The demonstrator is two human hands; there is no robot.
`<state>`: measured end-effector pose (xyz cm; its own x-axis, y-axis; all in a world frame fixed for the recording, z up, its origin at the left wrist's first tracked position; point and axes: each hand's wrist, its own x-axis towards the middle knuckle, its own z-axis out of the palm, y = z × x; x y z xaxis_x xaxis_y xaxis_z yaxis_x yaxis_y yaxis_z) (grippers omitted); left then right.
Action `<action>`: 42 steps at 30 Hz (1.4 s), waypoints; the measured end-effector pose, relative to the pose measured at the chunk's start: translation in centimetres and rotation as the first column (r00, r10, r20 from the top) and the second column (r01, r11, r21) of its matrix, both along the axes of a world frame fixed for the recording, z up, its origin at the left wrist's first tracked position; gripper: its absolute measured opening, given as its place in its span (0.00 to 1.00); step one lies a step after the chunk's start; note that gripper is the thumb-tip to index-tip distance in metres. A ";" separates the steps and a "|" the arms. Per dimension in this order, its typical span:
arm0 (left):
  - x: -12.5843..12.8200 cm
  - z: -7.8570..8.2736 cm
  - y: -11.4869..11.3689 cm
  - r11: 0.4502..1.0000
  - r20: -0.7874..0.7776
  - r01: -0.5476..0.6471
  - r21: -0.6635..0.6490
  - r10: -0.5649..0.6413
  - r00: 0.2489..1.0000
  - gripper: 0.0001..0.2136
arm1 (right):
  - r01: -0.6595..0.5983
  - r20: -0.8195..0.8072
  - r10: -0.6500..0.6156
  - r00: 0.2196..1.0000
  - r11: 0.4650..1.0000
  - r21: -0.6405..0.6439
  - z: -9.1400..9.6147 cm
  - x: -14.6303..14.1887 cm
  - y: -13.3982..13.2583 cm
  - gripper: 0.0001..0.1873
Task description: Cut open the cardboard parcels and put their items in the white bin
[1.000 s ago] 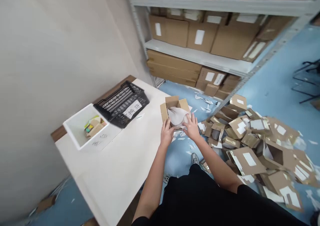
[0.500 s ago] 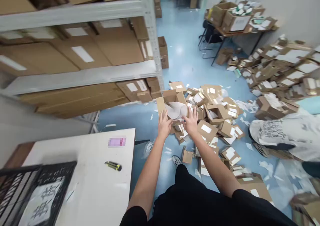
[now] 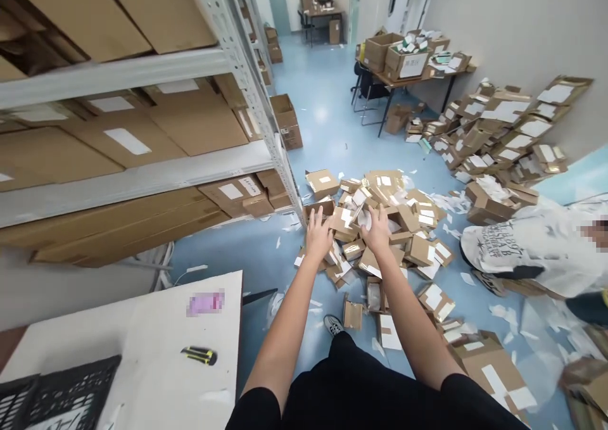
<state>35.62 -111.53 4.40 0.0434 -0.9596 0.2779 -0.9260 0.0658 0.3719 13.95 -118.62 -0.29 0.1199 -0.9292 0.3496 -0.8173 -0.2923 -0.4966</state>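
Note:
My left hand (image 3: 319,235), its fingers spread, is in front of an open cardboard box (image 3: 325,207) at the left end of a heap of cartons. To its right, my right hand (image 3: 378,228) is open too, thumb apart from the fingers. White packing paper (image 3: 365,219) shows just beside its thumb; whether they touch is hard to tell. Between the hands lies a brown carton (image 3: 344,222) with a white label. Neither hand shows a clear grip on anything.
A metal shelf (image 3: 204,175) full of cartons stands on the left. A white table (image 3: 166,347) holds a box cutter (image 3: 199,354) and a black crate (image 3: 61,392). At right, a person in a white printed shirt (image 3: 527,246) bends near more boxes. Paper scraps litter the blue floor.
The open box with white paper that was between my hands has left them, and my hands have spread apart. The view has swung to the right.

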 end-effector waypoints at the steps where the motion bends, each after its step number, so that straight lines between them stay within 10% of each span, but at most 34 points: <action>1: 1.0 -0.1 0.7 1.000 -0.003 -0.010 0.015 0.010 1.000 0.26 | -0.045 0.029 0.045 0.999 0.999 -0.009 0.2 1.2 0.4 0.37; 7: 8.2 1.3 6.9 0.989 0.009 -0.140 0.045 0.140 0.990 0.28 | -0.410 0.104 0.412 0.905 0.911 -0.036 2.0 11.4 2.6 0.37; 13: 15.1 2.6 18.8 0.905 0.008 -0.425 0.029 0.425 0.905 0.28 | -0.738 0.128 0.736 0.664 0.673 -0.043 3.1 23.4 9.4 0.36; 21: 18.7 1.6 45.0 0.584 -0.031 -0.811 0.034 0.812 0.583 0.30 | -0.986 0.082 0.983 0.163 0.166 -0.026 3.2 36.6 31.0 0.35; 29: 14.9 -0.9 69.8 0.225 -0.111 -0.974 0.019 0.969 0.221 0.29 | -0.974 0.021 0.974 -0.225 -0.225 0.020 3.4 40.2 54.5 0.35; 35: 13.2 -2.7 77.4 0.176 -0.134 -0.982 0.061 0.977 0.167 0.28 | -0.971 -0.053 0.975 -0.214 -0.206 0.120 -0.1 41.1 61.5 0.35; 42: 14.1 -4.9 77.1 0.215 -0.181 -0.967 0.135 0.965 0.189 0.27 | -0.817 -0.240 0.949 -0.203 -0.029 0.576 -9.7 41.2 58.8 0.37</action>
<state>49.73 -34.45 -0.49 0.9835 -0.1228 0.1330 -0.1758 -0.8238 0.5389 55.13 -59.78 -10.03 0.9233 0.2506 -0.2912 0.1369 -0.9227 -0.3603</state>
